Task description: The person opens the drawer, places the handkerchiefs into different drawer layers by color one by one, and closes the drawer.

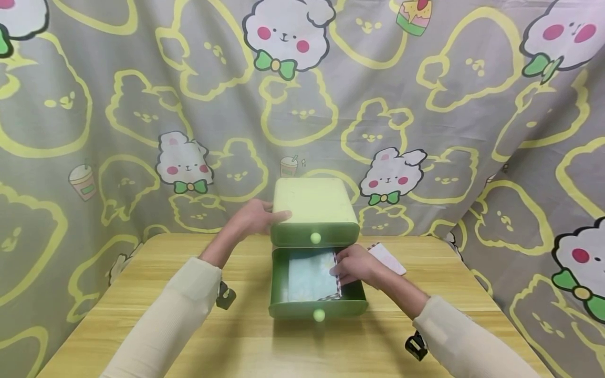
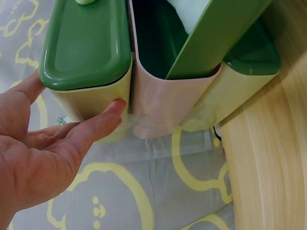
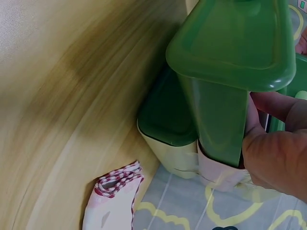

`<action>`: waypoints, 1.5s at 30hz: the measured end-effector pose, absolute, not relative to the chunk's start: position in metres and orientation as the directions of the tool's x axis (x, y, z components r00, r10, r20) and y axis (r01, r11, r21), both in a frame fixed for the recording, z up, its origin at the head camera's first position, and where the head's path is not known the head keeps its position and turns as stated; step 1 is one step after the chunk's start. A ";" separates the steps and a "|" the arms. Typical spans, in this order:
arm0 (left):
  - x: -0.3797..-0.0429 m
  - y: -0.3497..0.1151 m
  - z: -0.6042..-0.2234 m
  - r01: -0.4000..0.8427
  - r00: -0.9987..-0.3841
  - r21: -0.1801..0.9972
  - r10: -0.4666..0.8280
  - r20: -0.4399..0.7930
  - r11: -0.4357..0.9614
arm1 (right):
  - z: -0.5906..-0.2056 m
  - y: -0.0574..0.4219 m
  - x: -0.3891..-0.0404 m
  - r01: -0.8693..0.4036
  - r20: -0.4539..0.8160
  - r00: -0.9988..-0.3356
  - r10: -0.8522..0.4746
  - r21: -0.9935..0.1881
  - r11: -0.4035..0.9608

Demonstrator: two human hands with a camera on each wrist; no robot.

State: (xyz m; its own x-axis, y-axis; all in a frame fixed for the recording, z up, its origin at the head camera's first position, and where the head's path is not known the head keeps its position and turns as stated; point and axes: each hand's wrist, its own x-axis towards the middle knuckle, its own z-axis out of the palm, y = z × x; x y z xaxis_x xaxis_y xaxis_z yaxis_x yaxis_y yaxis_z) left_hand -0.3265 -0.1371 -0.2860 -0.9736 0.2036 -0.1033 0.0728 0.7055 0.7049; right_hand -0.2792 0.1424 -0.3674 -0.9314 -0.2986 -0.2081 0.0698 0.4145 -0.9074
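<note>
at the table (image 1: 231, 341), the right hand (image 1: 359, 264) pinches drawer (image 1: 290, 310) cloth (image 1: 308, 277).

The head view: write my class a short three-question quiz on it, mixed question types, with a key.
1. Multiple choice: which drawer of the drawer unit is open?
A) top
B) middle
C) bottom

2. True or false: the left hand is the one reaching into the open drawer.

3. Fill in the blank: in the head view, the folded cloth lies on the table to the ____ of the unit.

Key:
1. B
2. False; the right hand is, while the left hand touches the unit's top.
3. right
</note>
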 end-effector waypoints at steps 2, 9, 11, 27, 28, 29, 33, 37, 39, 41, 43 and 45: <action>-0.326 -0.137 -0.286 0.072 -0.974 0.707 0.203 -0.102 0.704 | -0.367 0.142 -0.279 0.068 -0.206 -0.933 -0.294 -0.905 0.420; -0.327 -0.137 -0.286 0.072 -0.974 0.713 0.204 -0.101 0.698 | -0.364 0.143 -0.278 0.055 -0.198 -0.942 -0.273 -0.888 0.456; -0.326 -0.137 -0.286 0.072 -0.973 0.715 0.205 -0.101 0.695 | -0.364 0.143 -0.279 0.051 -0.194 -0.944 -0.268 -0.886 0.460; -0.326 -0.138 -0.286 0.075 -0.974 0.702 0.203 -0.101 0.709 | -0.364 0.150 -0.283 0.006 -0.166 -0.947 -0.275 -0.865 0.502; -0.327 -0.138 -0.286 0.080 -0.974 0.700 0.206 -0.098 0.709 | -0.364 0.150 -0.283 0.008 -0.168 -0.946 -0.277 -0.867 0.498; -0.327 -0.138 -0.287 0.083 -0.973 0.699 0.208 -0.096 0.710 | -0.364 0.150 -0.283 0.011 -0.172 -0.944 -0.281 -0.870 0.493; -0.328 -0.138 -0.287 0.084 -0.974 0.700 0.207 -0.094 0.710 | -0.363 0.150 -0.283 0.061 -0.212 -0.931 -0.296 -0.892 0.447; -0.329 -0.137 -0.288 0.084 -0.974 0.698 0.206 -0.092 0.711 | -0.361 0.150 -0.282 0.106 -0.248 -0.920 -0.304 -0.903 0.416; -0.329 -0.137 -0.287 0.085 -0.975 0.698 0.205 -0.090 0.711 | -0.360 0.150 -0.282 0.109 -0.252 -0.917 -0.308 -0.903 0.415; -0.329 -0.137 -0.287 0.085 -0.974 0.700 0.206 -0.090 0.710 | -0.360 0.150 -0.282 0.106 -0.253 -0.914 -0.318 -0.904 0.413; -0.329 -0.137 -0.287 0.085 -0.974 0.703 0.208 -0.091 0.707 | -0.359 0.151 -0.281 0.106 -0.254 -0.910 -0.328 -0.907 0.407; -0.328 -0.137 -0.287 0.083 -0.974 0.706 0.208 -0.093 0.703 | -0.358 0.152 -0.281 0.105 -0.254 -0.904 -0.343 -0.911 0.399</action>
